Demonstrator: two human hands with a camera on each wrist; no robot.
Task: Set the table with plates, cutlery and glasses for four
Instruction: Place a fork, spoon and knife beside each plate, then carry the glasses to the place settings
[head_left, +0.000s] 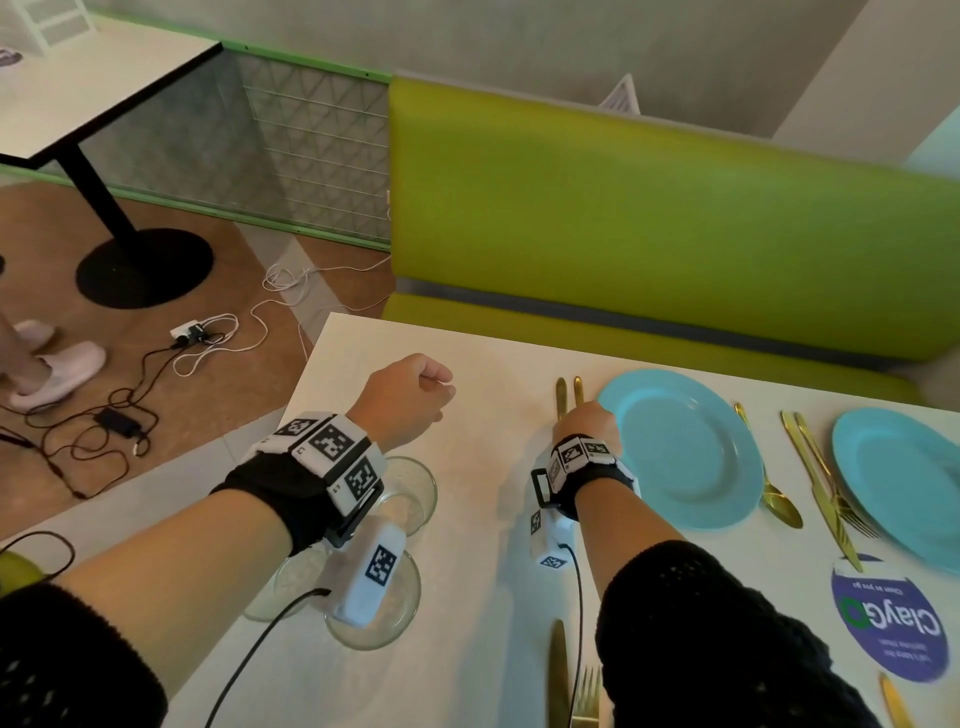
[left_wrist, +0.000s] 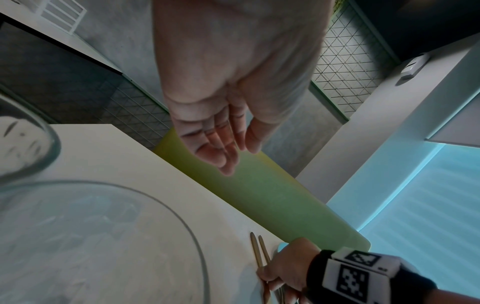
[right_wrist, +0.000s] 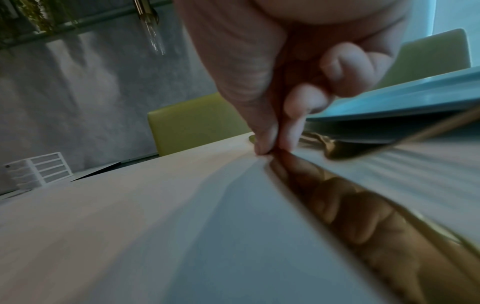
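Observation:
My right hand (head_left: 584, 415) reaches to the left rim of a light blue plate (head_left: 685, 447) on the white table (head_left: 467, 519). There its thumb and forefinger (right_wrist: 267, 144) pinch a gold knife (right_wrist: 350, 205) that lies flat on the table. A gold fork (head_left: 578, 387) lies beside the knife (head_left: 561, 395), next to the plate. My left hand (head_left: 431, 384) hovers over the table's far left corner, fingers loosely curled (left_wrist: 228, 152), holding nothing. Three clear glasses (head_left: 410, 488) stand under my left wrist.
A gold spoon (head_left: 769, 483) lies right of the plate. Further right sit a second blue plate (head_left: 904, 478) and its knife and fork (head_left: 821, 483). Another knife (head_left: 558, 670) and fork (head_left: 587, 691) lie near me. A green bench (head_left: 623, 208) runs behind the table; cables cover the floor (head_left: 156, 364).

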